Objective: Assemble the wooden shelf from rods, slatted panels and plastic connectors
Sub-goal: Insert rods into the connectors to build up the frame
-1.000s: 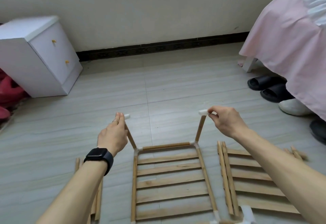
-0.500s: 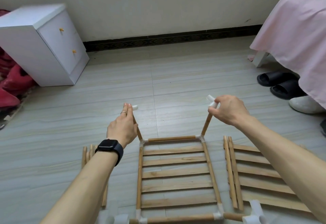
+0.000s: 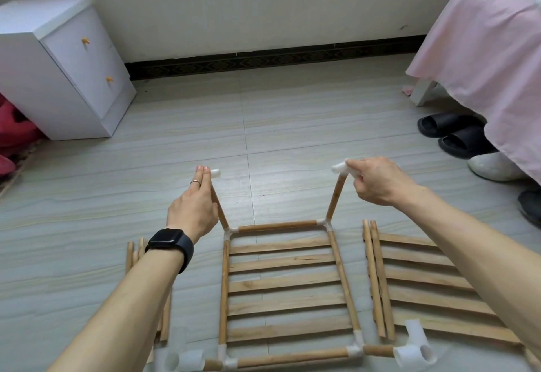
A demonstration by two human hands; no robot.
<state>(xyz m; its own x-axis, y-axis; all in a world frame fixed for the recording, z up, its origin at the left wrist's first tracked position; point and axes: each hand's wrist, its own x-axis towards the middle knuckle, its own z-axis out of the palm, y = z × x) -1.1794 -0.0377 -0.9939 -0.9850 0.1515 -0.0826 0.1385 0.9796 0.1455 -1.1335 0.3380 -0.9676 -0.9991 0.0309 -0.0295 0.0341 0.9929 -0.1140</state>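
Left hand (image 3: 191, 210) half-hides its connector (image 3: 215, 173) — grip unclear.

Bright soft daylight; floor (image 3: 292, 137) glare; wide-angle edge distortion; sharp.

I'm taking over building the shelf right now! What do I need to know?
Left hand: straight fingers against the left connector; thumb hidden.
Right hand: pinches the right connector.
Those connectors top the left upright rod and right upright rod, at the far corners of the floor frame around the slatted panel.
Spare panel lies to its right, loose rods to its left.
Done: bottom frame, far uprights capped.
Left: likely near uprights into the near connectors, then the spare panel.
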